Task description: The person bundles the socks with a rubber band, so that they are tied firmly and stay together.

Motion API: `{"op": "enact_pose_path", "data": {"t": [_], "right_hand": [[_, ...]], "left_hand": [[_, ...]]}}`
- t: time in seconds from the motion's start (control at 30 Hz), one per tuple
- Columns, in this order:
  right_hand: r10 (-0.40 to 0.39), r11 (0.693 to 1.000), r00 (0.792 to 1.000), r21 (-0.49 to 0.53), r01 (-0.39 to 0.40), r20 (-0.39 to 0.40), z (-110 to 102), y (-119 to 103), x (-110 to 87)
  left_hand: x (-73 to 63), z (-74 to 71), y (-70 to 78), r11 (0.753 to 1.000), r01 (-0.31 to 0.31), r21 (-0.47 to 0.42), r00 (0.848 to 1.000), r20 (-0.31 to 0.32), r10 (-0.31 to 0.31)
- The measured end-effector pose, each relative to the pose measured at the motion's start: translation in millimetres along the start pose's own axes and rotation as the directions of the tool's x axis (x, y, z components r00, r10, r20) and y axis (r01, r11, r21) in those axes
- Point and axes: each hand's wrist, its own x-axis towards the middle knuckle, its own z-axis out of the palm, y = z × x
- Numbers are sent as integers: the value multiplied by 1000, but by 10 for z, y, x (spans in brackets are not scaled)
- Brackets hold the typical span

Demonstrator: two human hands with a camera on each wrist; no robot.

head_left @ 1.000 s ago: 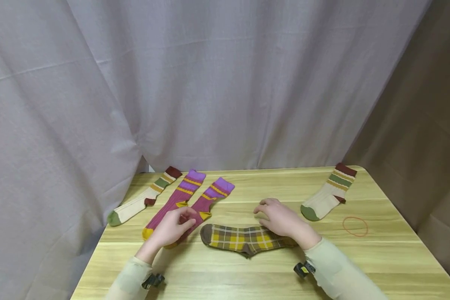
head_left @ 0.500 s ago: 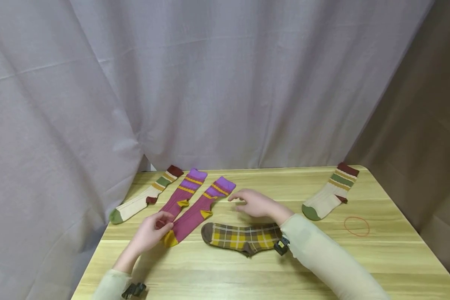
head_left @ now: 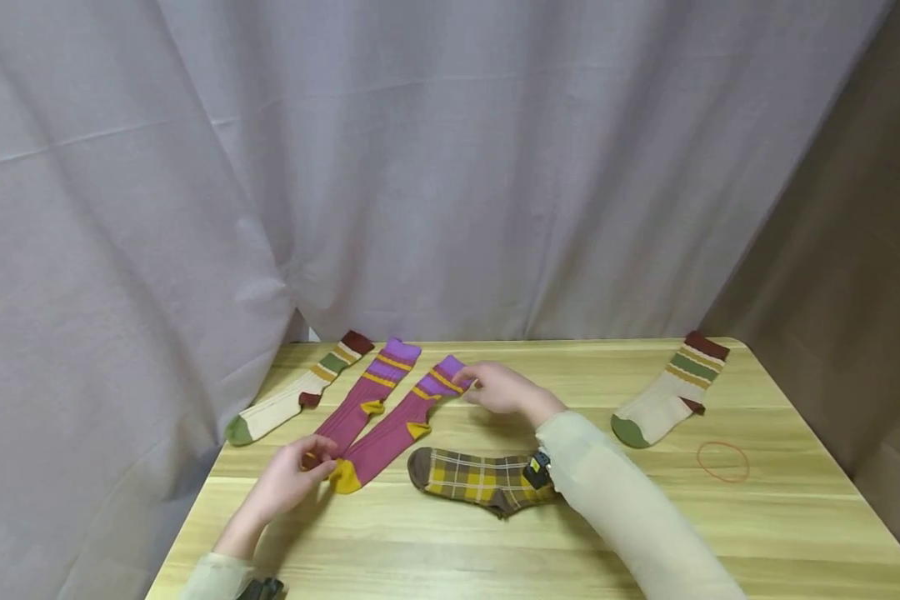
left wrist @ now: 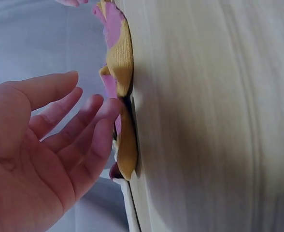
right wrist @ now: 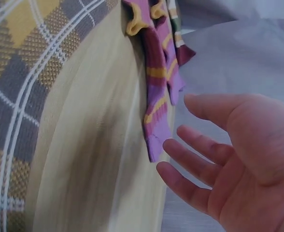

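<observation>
Two magenta socks with purple striped cuffs lie side by side, slanting: a left sock (head_left: 345, 421) and a right sock (head_left: 390, 431). My left hand (head_left: 288, 477) is at their yellow toes, thumb and fingers apart in the left wrist view, fingertips close to the toe (left wrist: 127, 150) of one. At the right sock's cuff (right wrist: 156, 137) is my right hand (head_left: 501, 388), its fingers loosely bent and nothing gripped. Whether either hand touches the fabric, I cannot tell. Below my right forearm lies a brown and yellow plaid sock (head_left: 472, 479), partly covered by the wrist camera.
A cream sock (head_left: 277, 412) with green toe and striped cuff lies at the table's left. A similar cream sock (head_left: 660, 404) lies at the right, near a thin red ring (head_left: 723, 462). Grey curtain (head_left: 450, 183) hangs behind the wooden table (head_left: 450, 550).
My left hand has moved left and down from over the magenta socks to their toes. The right hand has moved left and up from the plaid sock to the right magenta sock's cuff.
</observation>
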Motion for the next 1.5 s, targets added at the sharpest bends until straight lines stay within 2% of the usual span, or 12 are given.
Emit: {"op": "enact_pose_path", "data": {"t": [0.13,0.33,0.67,0.93,1.2,1.5], "right_hand": [[7,1000,1000,-15,-7,-20,37,42,67],[73,997,996,40,-71,-55,106,49,161],[145,988,983,69,-138,-110,212,43,277],[160,987,979,-2,-162,-122,262,103,351],[206,973,974,-91,-214,-95,273,128,328],[227,962,967,-126,-240,-114,302,141,277]], "left_hand": [[10,-13,-24,1000,-8,0,1000,17,8],[-9,-33,-86,999,-30,14,996,81,29],[-45,-13,-67,999,5,52,995,99,-10],[-7,8,-6,996,-9,91,997,74,2],[36,47,-31,999,-29,46,996,82,25],[70,109,-59,994,-30,102,999,43,25]]}}
